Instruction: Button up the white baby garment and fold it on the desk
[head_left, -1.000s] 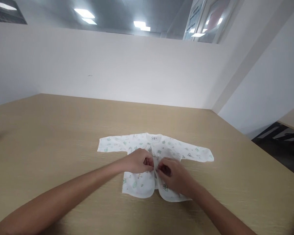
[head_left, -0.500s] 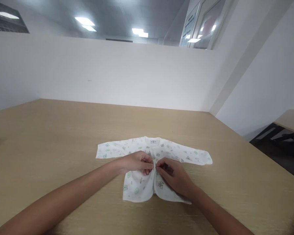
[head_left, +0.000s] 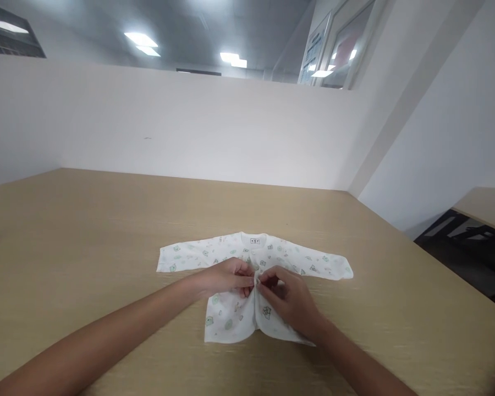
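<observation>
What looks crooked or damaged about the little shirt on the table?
Nothing stands out. The white printed baby shirt lies flat on the wooden table, sleeves spread; left hand and right hand pinch its front opening.

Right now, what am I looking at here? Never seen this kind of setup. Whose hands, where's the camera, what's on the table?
There is no machine here: a person works with two bare hands, and the single camera sits on that person's head, looking forward and down. That is why both forearms come in from the bottom edge.

On the wooden table lies a small white baby shirt with a pale green print, front side up, sleeves spread out to both sides.

The left hand and the right hand meet at the middle of the shirt's front opening. Each pinches one edge of the cloth there, fingertips nearly touching. Whether a snap or button sits between them is too small to tell.

Behind the table stands a plain white wall, with ceiling lights above.
</observation>
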{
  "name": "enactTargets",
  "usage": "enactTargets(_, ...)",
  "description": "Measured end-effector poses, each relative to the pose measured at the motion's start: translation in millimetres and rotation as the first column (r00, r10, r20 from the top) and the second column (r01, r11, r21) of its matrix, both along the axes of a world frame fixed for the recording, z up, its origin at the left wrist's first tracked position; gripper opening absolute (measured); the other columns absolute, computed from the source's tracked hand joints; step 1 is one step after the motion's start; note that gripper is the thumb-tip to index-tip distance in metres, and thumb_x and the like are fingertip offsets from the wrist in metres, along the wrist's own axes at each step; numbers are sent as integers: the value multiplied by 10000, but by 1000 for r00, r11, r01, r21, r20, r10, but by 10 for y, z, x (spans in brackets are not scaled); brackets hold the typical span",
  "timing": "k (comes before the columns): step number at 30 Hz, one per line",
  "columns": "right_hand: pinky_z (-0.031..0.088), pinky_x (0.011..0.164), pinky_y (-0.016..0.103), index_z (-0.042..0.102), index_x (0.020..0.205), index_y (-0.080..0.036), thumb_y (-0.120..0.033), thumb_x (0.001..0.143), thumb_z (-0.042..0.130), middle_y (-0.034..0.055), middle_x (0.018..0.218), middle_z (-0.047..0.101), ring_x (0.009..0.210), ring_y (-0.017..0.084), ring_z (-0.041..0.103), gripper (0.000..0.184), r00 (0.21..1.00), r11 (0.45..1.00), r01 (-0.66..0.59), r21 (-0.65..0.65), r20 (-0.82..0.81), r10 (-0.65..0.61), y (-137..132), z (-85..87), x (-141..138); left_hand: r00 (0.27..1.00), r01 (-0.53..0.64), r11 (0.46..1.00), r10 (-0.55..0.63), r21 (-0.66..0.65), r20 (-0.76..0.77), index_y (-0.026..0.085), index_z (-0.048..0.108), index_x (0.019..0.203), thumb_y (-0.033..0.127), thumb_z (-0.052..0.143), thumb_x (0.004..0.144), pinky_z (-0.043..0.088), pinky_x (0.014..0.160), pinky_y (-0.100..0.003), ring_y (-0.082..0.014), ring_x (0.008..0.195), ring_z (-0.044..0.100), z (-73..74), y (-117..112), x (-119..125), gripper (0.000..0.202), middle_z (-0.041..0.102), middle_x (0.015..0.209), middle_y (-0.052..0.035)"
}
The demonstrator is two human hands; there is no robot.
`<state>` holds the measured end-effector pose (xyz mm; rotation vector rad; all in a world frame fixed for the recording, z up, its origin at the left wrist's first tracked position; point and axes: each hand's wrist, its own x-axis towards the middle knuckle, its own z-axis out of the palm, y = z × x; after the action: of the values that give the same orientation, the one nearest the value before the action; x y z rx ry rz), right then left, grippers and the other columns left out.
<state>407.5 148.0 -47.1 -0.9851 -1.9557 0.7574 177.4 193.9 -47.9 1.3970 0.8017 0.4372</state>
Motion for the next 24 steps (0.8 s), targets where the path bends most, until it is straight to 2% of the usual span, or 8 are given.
enactTargets(3,486,666,240,697,913,-210,-300,978,689,1,883,719,750,141,635,112,999,1000,22,-12,-25,-22,2,-31,-8,1000,7,1000,-7,-1,9,157,690,954,468,774,894,491,713,-241,-138,790,648,1,-3,-3,328,668,871,-36)
enactTargets(11,491,696,239,725,911,-210,-285,962,698,-5,886,729,757,140,634,93,998,997,25,-76,-47,-29,15,2,-4,996,49,998,-46,-41,75,131,710,926,475,777,892,464,669,-222,-102,704,578,140,-22,19,352,622,805,-22)
enactTargets(17,500,700,241,698,908,-199,-270,958,672,2,867,711,759,143,629,91,998,996,9,-91,-63,-15,15,-13,-28,997,31,998,-26,-61,77,133,672,881,491,793,876,473,662,-235,-114,703,596,74,12,9,378,616,805,-20)
enactTargets(24,525,708,258,690,929,-201,-293,963,655,38,920,704,817,173,651,104,997,997,21,-73,-68,-26,0,-37,-16,998,-6,998,10,-56,62,139,663,876,479,798,873,471,659,-230,-119,730,599,80,-6,33,366,617,812,-19)
